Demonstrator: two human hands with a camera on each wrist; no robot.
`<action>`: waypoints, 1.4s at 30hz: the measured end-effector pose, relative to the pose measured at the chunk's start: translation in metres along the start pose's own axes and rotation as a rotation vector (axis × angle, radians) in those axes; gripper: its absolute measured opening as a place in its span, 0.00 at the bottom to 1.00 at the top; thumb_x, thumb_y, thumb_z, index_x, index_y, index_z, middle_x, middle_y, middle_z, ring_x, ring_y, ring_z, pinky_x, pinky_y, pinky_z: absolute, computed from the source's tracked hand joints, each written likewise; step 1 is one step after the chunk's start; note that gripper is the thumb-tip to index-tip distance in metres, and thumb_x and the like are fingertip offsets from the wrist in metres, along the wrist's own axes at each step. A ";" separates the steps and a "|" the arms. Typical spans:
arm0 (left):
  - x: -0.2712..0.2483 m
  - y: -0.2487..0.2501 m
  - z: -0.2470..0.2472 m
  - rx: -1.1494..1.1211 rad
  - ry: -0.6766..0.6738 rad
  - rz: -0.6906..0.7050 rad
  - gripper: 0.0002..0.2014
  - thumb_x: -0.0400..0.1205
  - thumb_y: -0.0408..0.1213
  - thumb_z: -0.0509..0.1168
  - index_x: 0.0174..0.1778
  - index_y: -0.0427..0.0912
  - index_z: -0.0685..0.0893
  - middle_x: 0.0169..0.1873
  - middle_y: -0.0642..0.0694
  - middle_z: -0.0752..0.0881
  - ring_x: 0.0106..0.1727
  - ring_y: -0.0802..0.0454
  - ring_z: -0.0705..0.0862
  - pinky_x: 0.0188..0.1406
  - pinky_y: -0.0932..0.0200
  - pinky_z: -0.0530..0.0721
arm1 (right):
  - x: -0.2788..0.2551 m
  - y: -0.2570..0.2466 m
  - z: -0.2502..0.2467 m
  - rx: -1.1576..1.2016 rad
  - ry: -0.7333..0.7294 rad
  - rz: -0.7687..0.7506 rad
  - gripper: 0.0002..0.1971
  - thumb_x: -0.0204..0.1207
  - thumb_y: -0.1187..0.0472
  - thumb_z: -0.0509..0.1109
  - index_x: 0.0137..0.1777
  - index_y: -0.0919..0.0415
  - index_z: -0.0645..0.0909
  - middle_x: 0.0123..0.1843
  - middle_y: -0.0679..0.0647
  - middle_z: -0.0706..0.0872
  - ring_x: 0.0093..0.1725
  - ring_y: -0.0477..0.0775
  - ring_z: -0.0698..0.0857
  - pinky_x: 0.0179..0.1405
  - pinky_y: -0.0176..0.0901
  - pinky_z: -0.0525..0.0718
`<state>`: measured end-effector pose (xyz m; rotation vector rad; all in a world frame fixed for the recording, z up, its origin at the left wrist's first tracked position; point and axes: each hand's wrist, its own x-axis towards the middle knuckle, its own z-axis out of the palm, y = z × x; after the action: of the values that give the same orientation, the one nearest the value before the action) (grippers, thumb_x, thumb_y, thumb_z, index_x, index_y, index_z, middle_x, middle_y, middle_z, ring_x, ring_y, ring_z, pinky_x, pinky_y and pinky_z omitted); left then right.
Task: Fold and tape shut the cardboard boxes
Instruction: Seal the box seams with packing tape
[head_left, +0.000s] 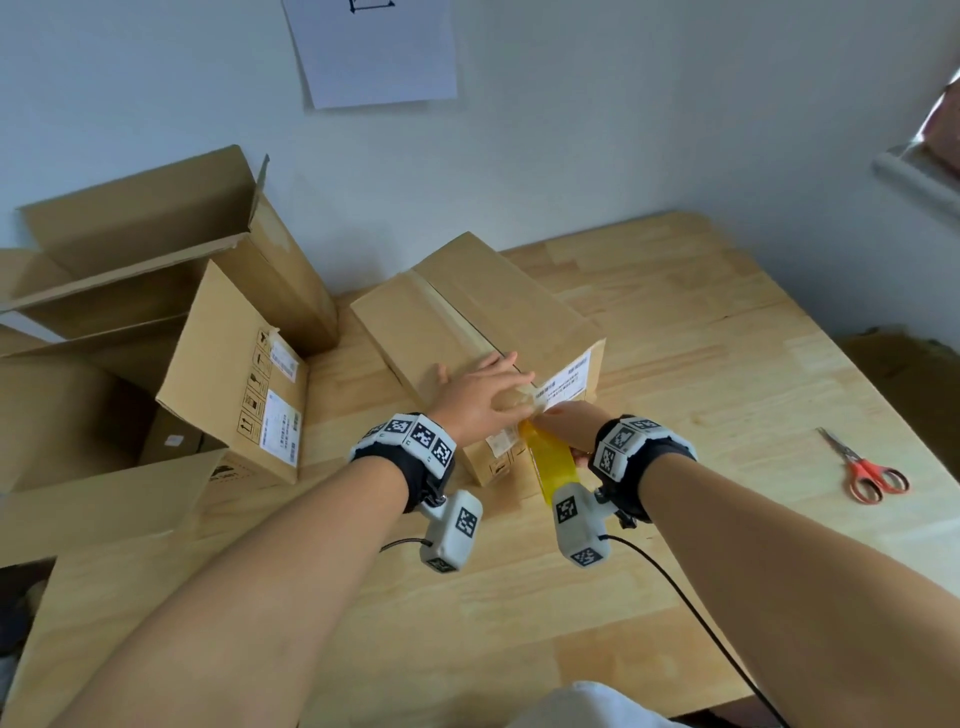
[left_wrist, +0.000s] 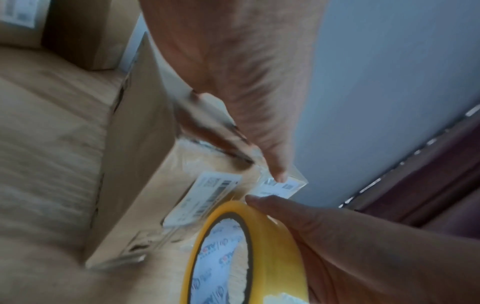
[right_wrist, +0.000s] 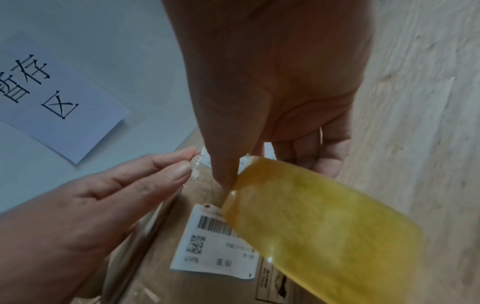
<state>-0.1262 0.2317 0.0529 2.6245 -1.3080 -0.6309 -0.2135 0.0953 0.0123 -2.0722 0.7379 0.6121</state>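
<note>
A closed cardboard box (head_left: 467, 317) with shipping labels lies in the middle of the wooden table (head_left: 701, 338). My left hand (head_left: 498, 387) lies flat on the box top at its near edge, fingers straight, pressing there (left_wrist: 275, 164). Just below, against the box's near side, my right hand (head_left: 563, 423) grips a yellow tape roll (head_left: 550, 465). In the right wrist view the thumb presses at the roll's (right_wrist: 324, 226) leading edge on the box, the other fingers curled round the roll. The left wrist view shows the roll's (left_wrist: 259, 236) white core.
Two open cardboard boxes (head_left: 156, 249) (head_left: 234, 374) stand at the left, and flattened cardboard (head_left: 104, 519) lies at the near left. Red-handled scissors (head_left: 862, 467) rest on the table to the right. A sheet of paper (head_left: 374, 47) hangs on the wall.
</note>
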 end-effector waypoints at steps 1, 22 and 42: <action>0.000 0.000 0.002 -0.038 0.037 -0.013 0.24 0.83 0.58 0.58 0.77 0.64 0.68 0.83 0.60 0.52 0.83 0.62 0.45 0.74 0.25 0.34 | 0.003 0.004 0.003 0.042 0.014 -0.012 0.22 0.83 0.47 0.59 0.70 0.59 0.76 0.54 0.55 0.81 0.48 0.55 0.82 0.47 0.45 0.79; 0.006 -0.010 0.007 -0.016 0.094 0.000 0.20 0.84 0.55 0.59 0.72 0.61 0.73 0.82 0.60 0.56 0.83 0.61 0.49 0.74 0.23 0.38 | -0.006 0.018 0.016 0.400 -0.013 -0.048 0.27 0.74 0.50 0.73 0.67 0.68 0.77 0.62 0.69 0.83 0.61 0.70 0.84 0.60 0.65 0.83; 0.018 0.014 0.025 0.147 0.334 -0.080 0.17 0.79 0.52 0.65 0.62 0.51 0.75 0.63 0.52 0.73 0.68 0.47 0.70 0.69 0.17 0.56 | -0.007 0.018 -0.005 0.364 0.003 0.003 0.26 0.80 0.41 0.60 0.61 0.64 0.78 0.51 0.63 0.85 0.48 0.59 0.84 0.57 0.51 0.83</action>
<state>-0.1375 0.2110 0.0289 2.7528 -1.1921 -0.0966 -0.2303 0.0843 0.0098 -1.7369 0.7901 0.4389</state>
